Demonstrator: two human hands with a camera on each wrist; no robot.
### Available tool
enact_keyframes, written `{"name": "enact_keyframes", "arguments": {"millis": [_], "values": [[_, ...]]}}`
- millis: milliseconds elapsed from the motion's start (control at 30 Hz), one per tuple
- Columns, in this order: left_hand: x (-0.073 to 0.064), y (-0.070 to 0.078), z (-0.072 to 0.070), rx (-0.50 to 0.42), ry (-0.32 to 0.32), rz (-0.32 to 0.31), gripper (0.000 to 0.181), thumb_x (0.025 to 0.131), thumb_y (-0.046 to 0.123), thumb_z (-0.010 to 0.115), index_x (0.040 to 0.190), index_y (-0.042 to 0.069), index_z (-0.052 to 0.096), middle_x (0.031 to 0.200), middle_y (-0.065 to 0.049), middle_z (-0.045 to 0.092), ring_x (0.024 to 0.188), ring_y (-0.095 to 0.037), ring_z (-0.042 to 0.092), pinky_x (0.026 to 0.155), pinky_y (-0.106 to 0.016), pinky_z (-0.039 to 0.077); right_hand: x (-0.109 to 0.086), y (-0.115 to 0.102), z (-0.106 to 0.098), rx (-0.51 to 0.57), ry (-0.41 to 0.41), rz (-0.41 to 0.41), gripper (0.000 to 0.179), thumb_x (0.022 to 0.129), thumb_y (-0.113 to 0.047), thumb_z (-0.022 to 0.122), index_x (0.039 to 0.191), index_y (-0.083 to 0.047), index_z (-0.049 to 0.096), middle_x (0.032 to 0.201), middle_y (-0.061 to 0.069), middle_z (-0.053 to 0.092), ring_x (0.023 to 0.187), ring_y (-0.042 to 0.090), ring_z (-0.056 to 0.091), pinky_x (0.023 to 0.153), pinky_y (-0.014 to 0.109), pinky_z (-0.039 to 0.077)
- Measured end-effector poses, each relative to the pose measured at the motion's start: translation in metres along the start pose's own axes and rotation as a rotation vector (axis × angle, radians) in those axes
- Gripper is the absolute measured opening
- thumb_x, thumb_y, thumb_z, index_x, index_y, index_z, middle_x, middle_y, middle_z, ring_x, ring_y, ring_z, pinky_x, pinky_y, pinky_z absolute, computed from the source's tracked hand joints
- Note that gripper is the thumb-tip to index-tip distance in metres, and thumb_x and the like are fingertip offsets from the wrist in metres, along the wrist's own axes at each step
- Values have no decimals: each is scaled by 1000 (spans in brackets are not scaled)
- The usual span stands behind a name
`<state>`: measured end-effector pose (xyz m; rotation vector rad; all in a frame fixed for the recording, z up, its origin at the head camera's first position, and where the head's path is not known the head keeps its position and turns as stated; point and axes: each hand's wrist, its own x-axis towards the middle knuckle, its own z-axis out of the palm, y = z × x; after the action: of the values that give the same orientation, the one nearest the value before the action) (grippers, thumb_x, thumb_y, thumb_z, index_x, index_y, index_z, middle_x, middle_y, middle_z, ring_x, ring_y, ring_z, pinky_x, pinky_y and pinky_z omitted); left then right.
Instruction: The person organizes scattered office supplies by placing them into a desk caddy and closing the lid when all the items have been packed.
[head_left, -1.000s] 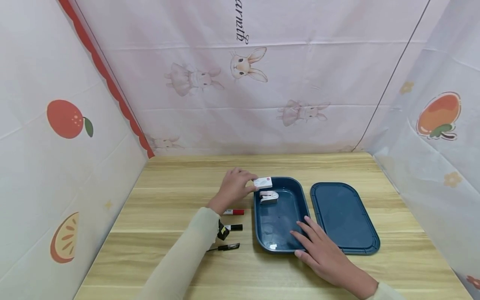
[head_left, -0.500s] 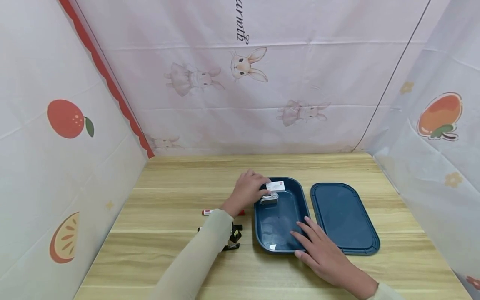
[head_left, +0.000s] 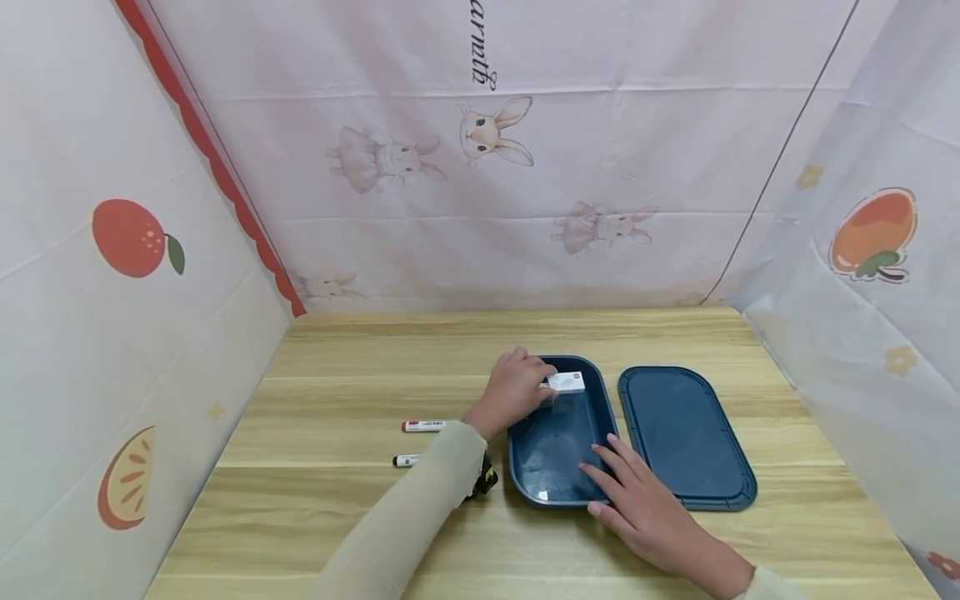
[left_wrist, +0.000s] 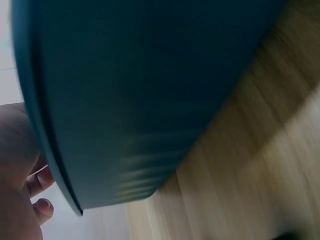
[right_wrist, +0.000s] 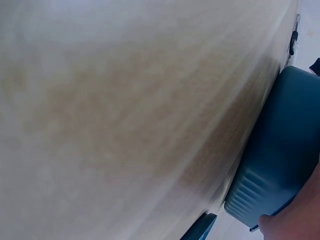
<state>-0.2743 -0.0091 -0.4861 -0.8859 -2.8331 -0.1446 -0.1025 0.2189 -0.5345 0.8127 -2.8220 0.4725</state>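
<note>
Pinching the white box [head_left: 567, 382] in your left hand [head_left: 515, 389] at the far end of the blue tray [head_left: 557, 454], your right hand [head_left: 647, 510] resting, fingers spread, on its near right side, you appear mid-placement, and the next move calls for seating the box before release.

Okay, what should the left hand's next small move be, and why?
Probably ease the white box down until it rests on the bottom of the blue tray. The left hand has the box in its grip at the tray's far end, and the right hand rests at the near right corner. Whether the box already touches bottom, I can't tell.
</note>
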Motion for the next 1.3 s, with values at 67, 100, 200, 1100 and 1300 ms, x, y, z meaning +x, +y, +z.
{"name": "enact_keyframes", "arguments": {"millis": [67,100,200,1100,1300], "values": [[2,3,2,15,-4,2,40,96,52,63,129,30,69,124,10,70,92,-12,46,80,-29,38,0,0,0,13,3,-2,47,104,-47,51,145,-25,54,159,4,41,154,26,17,119,18,-4],[2,4,3,23,-6,5,40,96,52,63,129,30,69,124,10,70,92,-12,46,80,-29,37,0,0,0,14,6,-6,47,104,-47,51,145,-25,55,159,5,41,154,26,17,118,17,-5],[4,8,5,37,-19,12,40,96,53,63,129,30,69,124,10,70,93,-13,47,80,-29,38,0,0,-1,28,1,-3,47,104,-47,51,145,-25,55,159,5,41,155,26,16,118,15,-8],[21,27,21,177,-120,47,34,94,54,65,119,31,73,113,12,71,94,-15,46,85,-36,35,2,2,-2,52,-28,10,46,104,-48,50,143,-25,57,159,4,40,155,27,15,117,17,-8],[21,28,23,219,-127,49,29,94,52,67,111,31,76,108,11,72,90,-16,46,82,-36,34,1,1,-2,48,-40,25,45,104,-48,50,143,-27,57,160,3,40,156,26,14,119,39,15]]}}
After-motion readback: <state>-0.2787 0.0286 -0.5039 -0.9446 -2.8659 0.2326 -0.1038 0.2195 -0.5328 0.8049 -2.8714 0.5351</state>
